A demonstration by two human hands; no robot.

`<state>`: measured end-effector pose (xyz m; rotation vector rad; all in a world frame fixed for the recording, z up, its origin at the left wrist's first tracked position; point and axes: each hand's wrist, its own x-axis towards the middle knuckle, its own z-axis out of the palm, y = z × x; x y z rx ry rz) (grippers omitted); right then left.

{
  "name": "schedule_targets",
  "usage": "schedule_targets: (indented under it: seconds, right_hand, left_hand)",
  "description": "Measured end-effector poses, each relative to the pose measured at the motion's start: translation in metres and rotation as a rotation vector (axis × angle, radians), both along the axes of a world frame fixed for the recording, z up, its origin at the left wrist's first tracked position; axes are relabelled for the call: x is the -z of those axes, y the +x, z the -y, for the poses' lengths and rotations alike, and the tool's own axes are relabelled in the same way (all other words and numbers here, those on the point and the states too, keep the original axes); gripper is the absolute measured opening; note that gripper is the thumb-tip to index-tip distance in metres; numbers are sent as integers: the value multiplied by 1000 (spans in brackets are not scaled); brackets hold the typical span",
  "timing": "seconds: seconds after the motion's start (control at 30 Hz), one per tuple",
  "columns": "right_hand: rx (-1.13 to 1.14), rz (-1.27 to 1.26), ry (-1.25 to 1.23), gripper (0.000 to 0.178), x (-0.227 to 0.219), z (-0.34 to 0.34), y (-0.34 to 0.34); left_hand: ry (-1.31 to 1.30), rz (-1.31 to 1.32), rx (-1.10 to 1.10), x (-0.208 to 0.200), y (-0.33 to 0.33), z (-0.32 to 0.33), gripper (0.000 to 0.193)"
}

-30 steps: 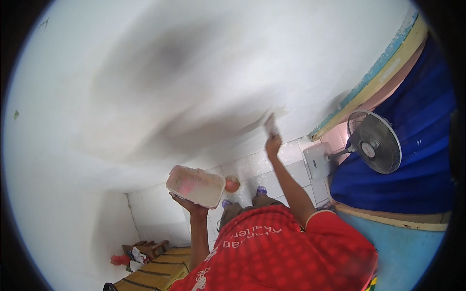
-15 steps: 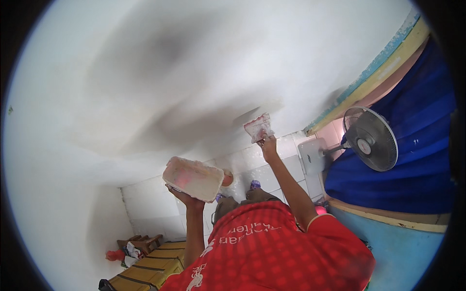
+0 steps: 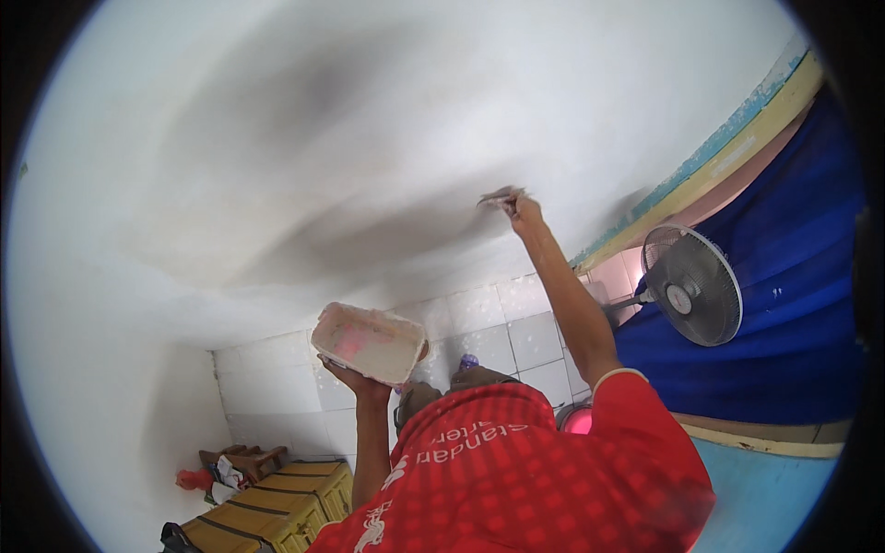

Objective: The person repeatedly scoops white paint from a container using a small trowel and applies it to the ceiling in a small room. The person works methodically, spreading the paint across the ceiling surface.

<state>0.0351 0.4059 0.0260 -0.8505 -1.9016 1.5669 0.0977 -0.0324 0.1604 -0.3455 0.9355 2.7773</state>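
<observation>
My left hand is closed on a shallow rectangular plastic tub, gripping it from below at its near left side. White and pink putty smears coat the inside. My right hand, arm stretched forward, grips a flat putty scraper. Its blade shows nearly edge-on, at or very close to the white wall; actual contact is hard to tell. A dark shadow of my arm and tool falls across the plaster to the left.
On the right a standing fan stands before a blue curtain and a yellow-and-blue door frame. Pale tiles lie below. At lower left are a yellow cabinet and a wooden stool. Something pink sits by my right side.
My right hand has moved up and slightly right along the wall, and the scraper has turned from face-on to nearly edge-on. The tub stays almost in place in my left hand.
</observation>
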Motion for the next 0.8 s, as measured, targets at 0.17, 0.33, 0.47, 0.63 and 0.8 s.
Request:
schedule_targets:
  seconds: [0.17, 0.33, 0.47, 0.63, 0.8]
  right_hand:
    - [-50, -241, -30, 20, -15, 24, 84]
    - [-160, -226, -221, 24, 34, 33, 107]
    - [182, -264, -675, 23, 23, 7, 24]
    - [6, -486, -610, 23, -94, 106, 89]
    - [-109, -230, -283, 21, 112, 73, 88]
  left_hand:
    - [-7, 30, -34, 7, 6, 10, 45]
    - [68, 87, -13, 1, 10, 9, 48]
    - [125, 40, 141, 14, -4, 7, 49]
    - [-79, 0, -42, 11, 10, 19, 48]
    - [-12, 38, -15, -11, 15, 3, 41]
